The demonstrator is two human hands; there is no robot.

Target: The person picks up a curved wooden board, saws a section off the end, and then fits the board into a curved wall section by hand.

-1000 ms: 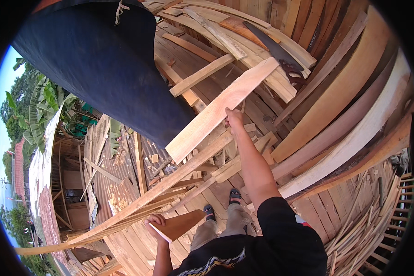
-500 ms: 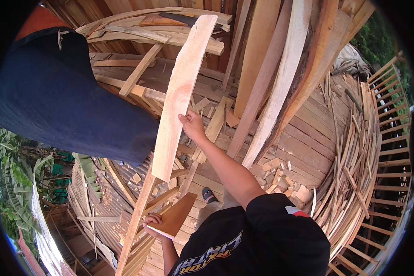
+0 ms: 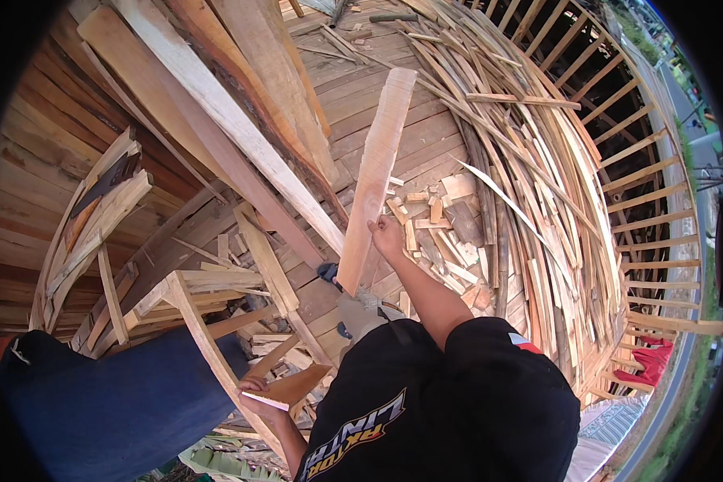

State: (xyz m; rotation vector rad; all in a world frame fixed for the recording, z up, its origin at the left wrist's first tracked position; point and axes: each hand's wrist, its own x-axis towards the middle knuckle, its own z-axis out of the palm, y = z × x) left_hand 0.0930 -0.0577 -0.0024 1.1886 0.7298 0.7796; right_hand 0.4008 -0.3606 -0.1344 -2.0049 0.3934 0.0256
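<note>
My right hand (image 3: 387,237) grips a long pale wooden plank (image 3: 374,173) by its right edge, below the middle. The plank slants up and away, its long left edge rough, its upper end over the floor. At the lower left, my left hand (image 3: 259,398) is closed around the near end of a short brown board (image 3: 296,387) with a pale edge. That board points to the right, close to my black shirt. The fingers on its underside are partly hidden.
A wooden frame (image 3: 193,325) stands beside my left hand, with a dark blue cloth (image 3: 128,410) behind it. Wide boards (image 3: 233,136) lean ahead. Offcuts (image 3: 450,257) and a large pile of thin strips (image 3: 530,185) lie to the right, by a slatted railing (image 3: 647,217).
My view has swung to the right, bringing the strip pile and railing closer to the middle. The plank has swung with it and now hangs over the floor by the offcuts; both hands keep their holds.
</note>
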